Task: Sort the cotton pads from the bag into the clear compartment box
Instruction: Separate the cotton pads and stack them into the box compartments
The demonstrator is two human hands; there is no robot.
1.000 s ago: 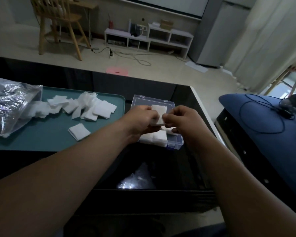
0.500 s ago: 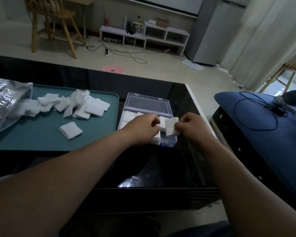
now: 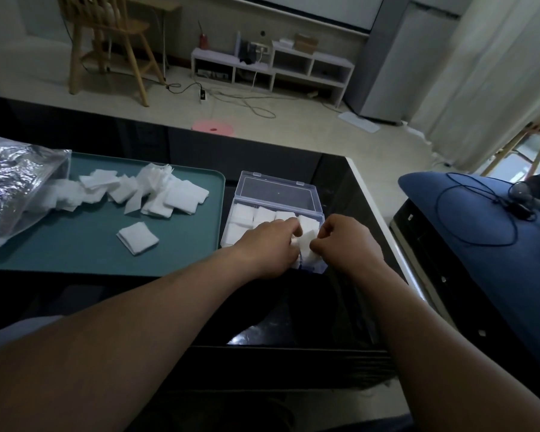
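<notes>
dark table [image 3: 340, 188], clear box [image 3: 278, 194] crosswise

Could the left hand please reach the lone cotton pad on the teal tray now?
Probably yes: bare tray lies between the left hand and the lone pad, though that hand pinches another pad.

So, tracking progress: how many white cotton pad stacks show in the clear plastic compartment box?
5 pad stacks: four across the far row, one near-left. The left hand and right hand cover the rest; more may be hidden.

Single wide-angle view from the person's head — facing forward and down, close above the glossy black table [image 3: 340, 188].
</notes>
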